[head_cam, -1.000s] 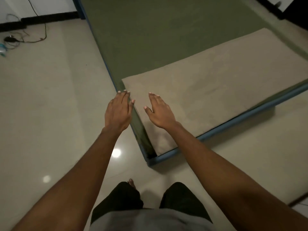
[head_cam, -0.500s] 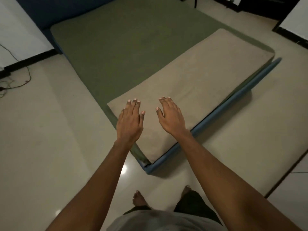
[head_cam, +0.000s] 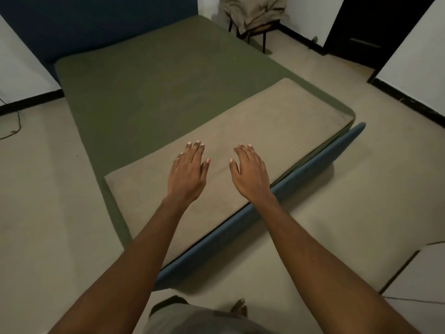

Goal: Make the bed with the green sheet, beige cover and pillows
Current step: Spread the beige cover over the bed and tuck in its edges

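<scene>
The green sheet (head_cam: 154,92) lies flat over the mattress. A folded beige cover (head_cam: 277,131) stretches as a band across the foot end of the bed, along the blue frame (head_cam: 313,162). My left hand (head_cam: 187,172) and my right hand (head_cam: 250,172) are both held out over the near half of the beige cover, palms down, fingers straight, holding nothing. Whether they touch the fabric I cannot tell. No pillows lie on the bed.
A dark blue headboard (head_cam: 96,22) stands at the far end. A chair (head_cam: 255,18) draped with beige fabric sits beyond the bed's far right corner. A cable (head_cam: 12,128) lies on the floor at the left. A dark doorway (head_cam: 375,27) opens at the upper right.
The view has swung up and right, from the bed's left foot corner to its foot edge. Both hands have moved from that corner to the cover's near middle, still flat and empty.
</scene>
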